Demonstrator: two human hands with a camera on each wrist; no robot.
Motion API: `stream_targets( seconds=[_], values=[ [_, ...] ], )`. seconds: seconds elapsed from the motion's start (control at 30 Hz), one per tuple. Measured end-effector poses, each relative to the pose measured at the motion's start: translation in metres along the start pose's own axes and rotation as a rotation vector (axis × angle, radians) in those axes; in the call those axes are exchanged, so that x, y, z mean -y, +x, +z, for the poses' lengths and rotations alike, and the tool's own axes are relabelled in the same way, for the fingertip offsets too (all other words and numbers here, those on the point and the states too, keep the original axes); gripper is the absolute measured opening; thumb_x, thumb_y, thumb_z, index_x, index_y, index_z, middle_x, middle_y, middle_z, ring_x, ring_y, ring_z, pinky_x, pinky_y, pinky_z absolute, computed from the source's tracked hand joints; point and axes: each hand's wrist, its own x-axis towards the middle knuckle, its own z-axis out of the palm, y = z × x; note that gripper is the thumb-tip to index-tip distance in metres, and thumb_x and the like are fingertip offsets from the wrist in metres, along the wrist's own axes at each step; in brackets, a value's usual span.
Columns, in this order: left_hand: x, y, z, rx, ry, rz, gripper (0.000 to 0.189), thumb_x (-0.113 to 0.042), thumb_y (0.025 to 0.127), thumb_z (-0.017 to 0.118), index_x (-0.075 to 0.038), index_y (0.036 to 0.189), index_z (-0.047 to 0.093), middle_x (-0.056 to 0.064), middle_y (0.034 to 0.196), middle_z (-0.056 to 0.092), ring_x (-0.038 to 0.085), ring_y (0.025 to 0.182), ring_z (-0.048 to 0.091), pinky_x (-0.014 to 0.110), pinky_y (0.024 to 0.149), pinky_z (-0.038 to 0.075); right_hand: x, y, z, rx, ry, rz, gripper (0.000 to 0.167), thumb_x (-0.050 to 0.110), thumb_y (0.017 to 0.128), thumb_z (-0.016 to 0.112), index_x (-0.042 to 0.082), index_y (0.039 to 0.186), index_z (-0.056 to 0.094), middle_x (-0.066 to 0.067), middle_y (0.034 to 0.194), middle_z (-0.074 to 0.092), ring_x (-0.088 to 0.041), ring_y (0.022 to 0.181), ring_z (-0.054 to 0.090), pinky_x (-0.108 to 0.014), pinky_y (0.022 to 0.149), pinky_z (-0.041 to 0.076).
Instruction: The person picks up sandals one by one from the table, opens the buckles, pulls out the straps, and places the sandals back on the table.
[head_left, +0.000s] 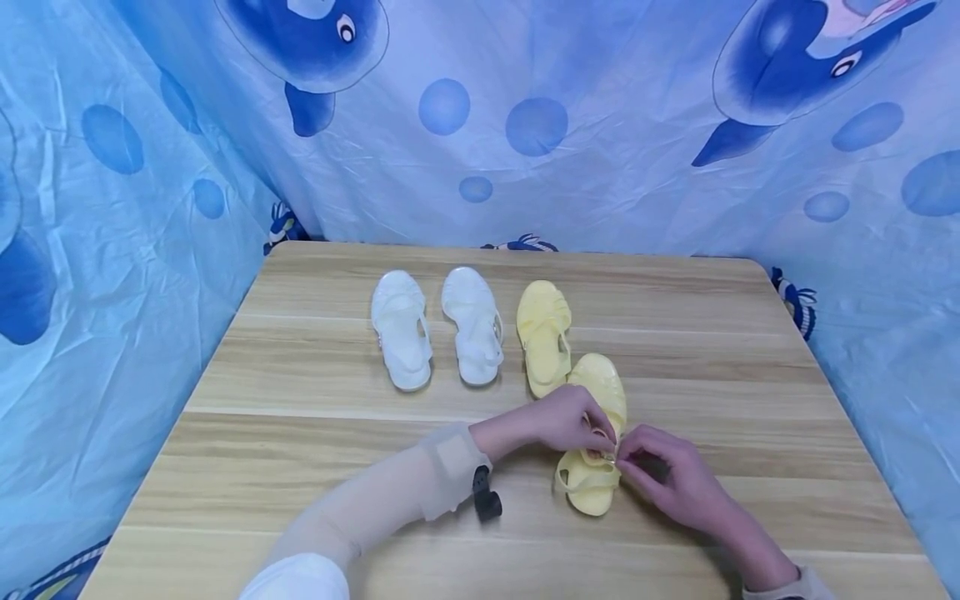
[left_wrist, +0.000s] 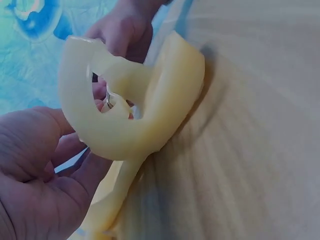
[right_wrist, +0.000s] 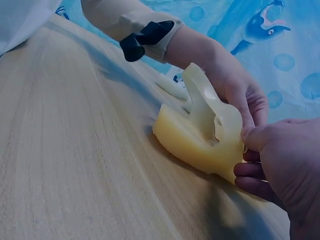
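A yellow sandal point(head_left: 596, 383) lies on the table, toe away from me, its heel strap point(left_wrist: 75, 95) standing up at the back. My left hand point(head_left: 573, 419) reaches over it from the left, fingers bent and pinching the strap near the small metal buckle point(head_left: 609, 457). From the right, my right hand point(head_left: 678, 475) pinches the strap end at the same buckle between thumb and forefinger. In the right wrist view both hands' fingertips meet at the side of the sandal point(right_wrist: 200, 150). Fingers partly hide the buckle.
A second yellow sandal point(head_left: 542, 325) lies just beyond, close to the first one's left side. Two white sandals, one farther left point(head_left: 401, 329) and one nearer point(head_left: 472, 325), lie side by side. The wooden table point(head_left: 300, 467) is bordered by a blue dolphin-print curtain point(head_left: 495, 150).
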Motion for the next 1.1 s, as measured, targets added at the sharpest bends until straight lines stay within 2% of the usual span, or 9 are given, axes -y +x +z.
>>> stream_targets(
  seconds=[0.23,0.4,0.53,0.63,0.7,0.77,0.87,1.0,1.1],
  values=[
    [0.003,-0.004,0.004,-0.047,-0.104,-0.095,0.007,-0.019,0.093,0.083,-0.013,0.096,0.087,-0.011,0.071,0.076,-0.007,0.059,0.055,0.011,0.06,0.045,-0.004,-0.001,0.001,-0.011,0.043,-0.035,0.047,-0.019,0.074,0.081,0.02,0.1,0.071,0.007,0.096,0.072,-0.008,0.089,0.069,-0.013,0.085,0.055],
    [0.003,-0.006,0.009,-0.078,-0.226,-0.167,0.007,-0.014,0.094,0.082,-0.01,0.098,0.086,-0.003,0.072,0.08,-0.004,0.063,0.067,0.012,0.066,0.052,-0.006,-0.002,0.001,-0.016,0.025,-0.042,0.047,-0.018,0.074,0.081,0.02,0.1,0.071,0.008,0.096,0.072,-0.006,0.089,0.069,-0.012,0.086,0.054],
    [0.002,-0.006,0.01,-0.082,-0.301,-0.217,0.008,-0.01,0.094,0.08,-0.007,0.101,0.084,0.002,0.073,0.08,0.002,0.061,0.071,0.015,0.062,0.053,-0.006,-0.001,0.001,-0.021,0.022,-0.049,0.046,-0.017,0.074,0.081,0.019,0.101,0.072,0.008,0.097,0.073,-0.006,0.089,0.069,-0.012,0.086,0.055],
    [0.0,-0.003,0.008,-0.047,-0.202,-0.189,0.012,-0.014,0.097,0.077,-0.011,0.105,0.084,-0.004,0.073,0.08,0.0,0.058,0.066,0.015,0.058,0.05,-0.006,-0.001,0.001,-0.029,0.026,-0.046,0.046,-0.017,0.074,0.081,0.019,0.101,0.073,0.008,0.096,0.073,-0.006,0.088,0.07,-0.013,0.085,0.056],
    [-0.001,0.001,0.007,-0.008,-0.124,-0.151,0.013,-0.017,0.098,0.076,-0.013,0.108,0.084,-0.007,0.074,0.079,-0.002,0.056,0.062,0.015,0.055,0.048,-0.006,-0.001,0.001,-0.031,0.026,-0.04,0.046,-0.017,0.074,0.081,0.019,0.101,0.073,0.008,0.096,0.074,-0.006,0.088,0.07,-0.013,0.085,0.056],
    [-0.002,0.003,0.005,0.023,-0.046,-0.106,0.013,-0.02,0.099,0.076,-0.015,0.106,0.085,-0.01,0.075,0.079,-0.005,0.056,0.059,0.012,0.057,0.048,-0.006,-0.002,0.0,-0.03,0.023,-0.034,0.046,-0.017,0.074,0.082,0.02,0.101,0.073,0.008,0.096,0.074,-0.006,0.088,0.07,-0.013,0.085,0.056],
    [-0.001,0.004,0.003,0.048,-0.047,-0.081,0.011,-0.02,0.097,0.078,-0.013,0.102,0.086,-0.006,0.079,0.081,-0.007,0.058,0.06,0.011,0.061,0.049,-0.006,-0.003,0.0,-0.02,0.015,-0.032,0.046,-0.016,0.075,0.082,0.021,0.101,0.072,0.009,0.097,0.073,-0.007,0.089,0.07,-0.012,0.087,0.055],
    [0.001,0.0,0.0,0.031,-0.063,-0.089,0.01,-0.019,0.096,0.081,-0.012,0.1,0.086,-0.004,0.086,0.083,-0.009,0.063,0.06,0.01,0.067,0.05,-0.007,-0.002,-0.001,0.002,0.01,-0.044,0.046,-0.015,0.076,0.082,0.021,0.102,0.071,0.01,0.098,0.072,-0.008,0.09,0.069,-0.012,0.088,0.054],
    [0.003,-0.003,0.0,0.013,-0.052,-0.089,0.01,-0.021,0.096,0.081,-0.014,0.101,0.086,-0.007,0.089,0.083,-0.01,0.067,0.06,0.009,0.07,0.05,-0.007,-0.001,-0.001,0.013,0.014,-0.056,0.046,-0.016,0.075,0.081,0.02,0.102,0.071,0.01,0.098,0.071,-0.006,0.09,0.068,-0.012,0.088,0.053]
  ],
)
